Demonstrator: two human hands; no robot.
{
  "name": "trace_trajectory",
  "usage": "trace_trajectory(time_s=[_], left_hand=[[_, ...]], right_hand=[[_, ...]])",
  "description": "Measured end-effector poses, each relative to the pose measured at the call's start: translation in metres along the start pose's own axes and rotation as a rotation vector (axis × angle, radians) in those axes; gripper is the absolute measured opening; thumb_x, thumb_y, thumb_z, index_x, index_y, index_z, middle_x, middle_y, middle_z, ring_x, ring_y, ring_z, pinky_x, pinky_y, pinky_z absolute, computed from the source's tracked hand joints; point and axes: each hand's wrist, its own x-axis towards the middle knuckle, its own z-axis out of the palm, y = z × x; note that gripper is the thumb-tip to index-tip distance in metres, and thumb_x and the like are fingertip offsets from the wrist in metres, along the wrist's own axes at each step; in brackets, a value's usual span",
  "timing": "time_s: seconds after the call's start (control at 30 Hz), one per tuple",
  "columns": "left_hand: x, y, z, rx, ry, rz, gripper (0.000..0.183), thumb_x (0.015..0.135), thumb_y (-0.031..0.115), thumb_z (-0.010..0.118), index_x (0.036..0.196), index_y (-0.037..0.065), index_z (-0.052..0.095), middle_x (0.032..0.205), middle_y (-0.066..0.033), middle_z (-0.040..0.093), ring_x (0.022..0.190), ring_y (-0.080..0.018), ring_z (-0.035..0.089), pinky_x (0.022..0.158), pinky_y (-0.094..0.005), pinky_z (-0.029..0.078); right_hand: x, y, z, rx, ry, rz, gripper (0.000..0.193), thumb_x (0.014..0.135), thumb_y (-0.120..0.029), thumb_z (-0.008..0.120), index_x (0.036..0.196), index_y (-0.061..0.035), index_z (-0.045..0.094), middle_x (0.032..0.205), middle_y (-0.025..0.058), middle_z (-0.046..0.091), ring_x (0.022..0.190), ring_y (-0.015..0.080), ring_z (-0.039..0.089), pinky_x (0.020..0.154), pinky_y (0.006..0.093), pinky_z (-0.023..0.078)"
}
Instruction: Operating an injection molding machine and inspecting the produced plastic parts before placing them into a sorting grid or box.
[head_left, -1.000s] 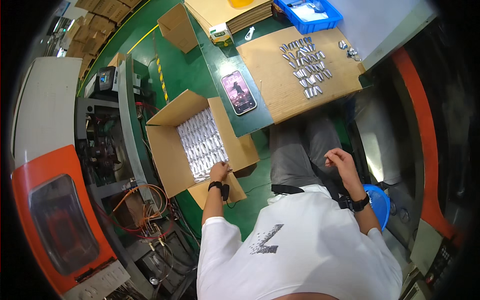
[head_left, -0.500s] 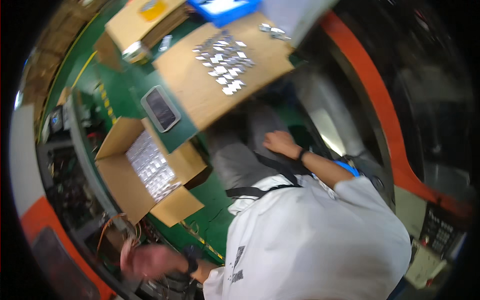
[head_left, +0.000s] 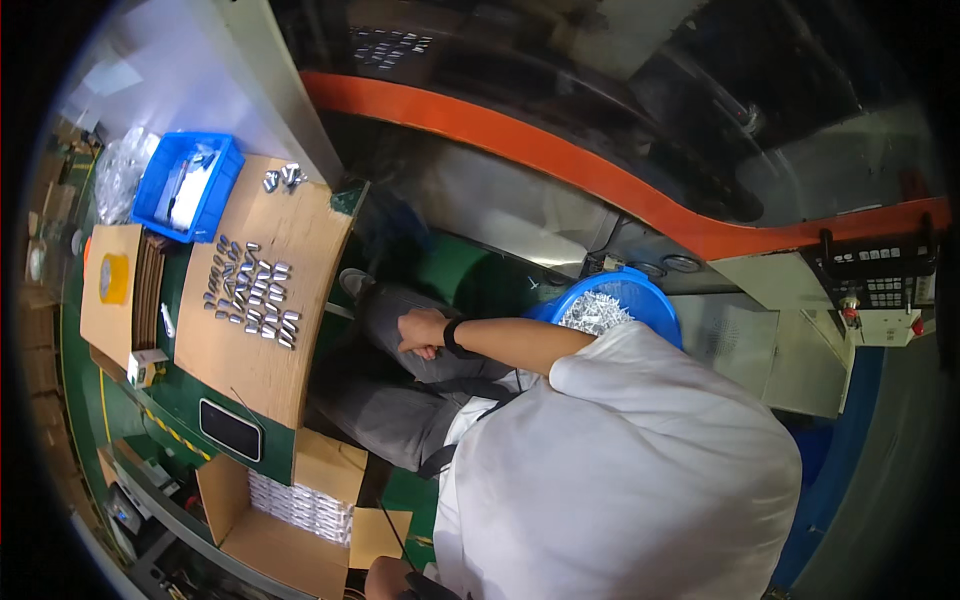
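My right hand point(head_left: 424, 333) rests over my grey-trousered thigh with its fingers curled closed; nothing shows in it. A dark band circles that wrist. At the lower edge, part of my left hand point(head_left: 386, 578) shows beside a black wristband, its fingers cut off from sight. Nearest to it stands an open cardboard box point(head_left: 285, 548) holding rows of small silvery-white pieces point(head_left: 300, 507). Several small shiny metal cylinders point(head_left: 255, 290) lie in slanted rows on the wooden tabletop point(head_left: 240, 385) to the left. A few more metal parts point(head_left: 285, 178) sit near its far end.
A blue tray point(head_left: 230, 180) stands on the table's far side. Yellow tape point(head_left: 114, 279) lies on stacked cardboard point(head_left: 148, 290). A grey-framed dark device point(head_left: 230, 430) sits near the box. A blue tub point(head_left: 655, 300) holds white pieces beside me. An orange-edged machine point(head_left: 520, 140) and button panel point(head_left: 880, 270) stand beyond.
The view has swung to the right, bringing the blue tub and machine front into sight. My left hand has gone mostly out at the lower edge. My right hand stays over my thigh.
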Motion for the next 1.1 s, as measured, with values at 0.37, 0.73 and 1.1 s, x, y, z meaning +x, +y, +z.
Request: trace_trajectory(time_s=[0.37, 0.73, 1.1], left_hand=[[-0.003, -0.011, 0.02, -0.062, -0.024, 0.0, 0.045, 0.1, 0.031, 0.054, 0.134, 0.002, 0.051, 0.143, -0.0189, 0.048, 0.123, -0.0298, 0.047, 0.103, -0.0439, 0.04], [0.0, -0.012, 0.019, -0.068, -0.018, 0.014, 0.049, 0.101, 0.032, 0.052, 0.138, 0.002, 0.047, 0.147, -0.0184, 0.043, 0.131, -0.0319, 0.04, 0.109, -0.0479, 0.035], [0.004, -0.014, 0.013, -0.056, -0.011, 0.021, 0.053, 0.101, 0.033, 0.051, 0.142, 0.001, 0.043, 0.152, -0.0178, 0.039, 0.139, -0.0341, 0.034, 0.114, -0.0519, 0.029]], right_hand=[[0.012, -0.009, -0.013, 0.018, -0.188, 0.11, 0.034, 0.088, -0.024, 0.063, 0.067, -0.0001, 0.074, 0.067, 0.0092, 0.073, 0.057, 0.018, 0.071, 0.057, 0.0304, 0.059], [0.014, 0.0, -0.004, 0.031, -0.115, 0.047, 0.042, 0.091, -0.03, 0.062, 0.062, 0.0001, 0.071, 0.063, 0.0089, 0.071, 0.053, 0.0176, 0.069, 0.049, 0.0297, 0.056], [0.015, -0.006, -0.007, 0.042, -0.169, 0.112, 0.034, 0.088, -0.025, 0.065, 0.066, 0.0004, 0.073, 0.065, 0.0091, 0.072, 0.056, 0.0177, 0.07, 0.059, 0.0304, 0.058]])
